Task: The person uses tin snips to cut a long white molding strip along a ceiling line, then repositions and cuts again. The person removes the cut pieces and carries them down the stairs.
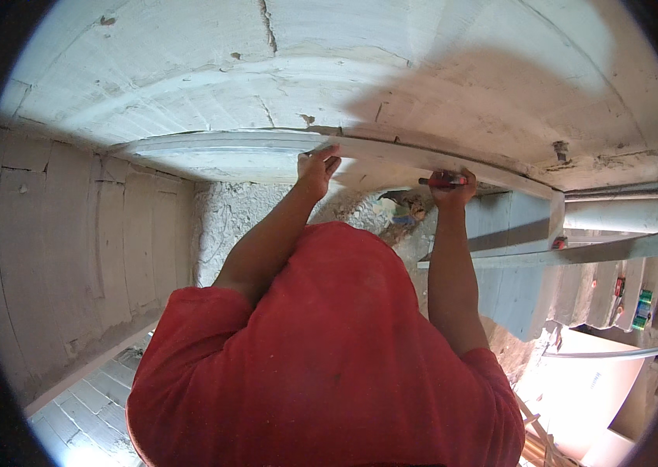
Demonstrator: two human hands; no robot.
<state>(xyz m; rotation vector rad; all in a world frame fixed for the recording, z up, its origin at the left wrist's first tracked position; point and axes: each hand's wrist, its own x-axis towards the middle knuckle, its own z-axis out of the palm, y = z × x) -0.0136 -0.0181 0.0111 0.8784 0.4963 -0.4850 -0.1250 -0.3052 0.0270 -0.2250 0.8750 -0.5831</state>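
Note:
A long pale rail or strip (259,142) runs along the pale plastered surface in front of me. My left hand (318,170) reaches up to its lower edge near the middle, fingers apart and fingertips touching it; what lies behind the fingers is hidden. Farther right, my right hand (457,191) is closed around a red and black hand tool (445,180), held close beneath the same rail. The tool's exact kind is unclear, as my fingers cover part of it.
To the left stands a grey panelled wall (72,233). Rough broken masonry (224,226) shows below the rail. At the right are a pale crossbar (601,251), a grey-blue panel (512,222), a green object (642,310) and a large pale sheet (586,381).

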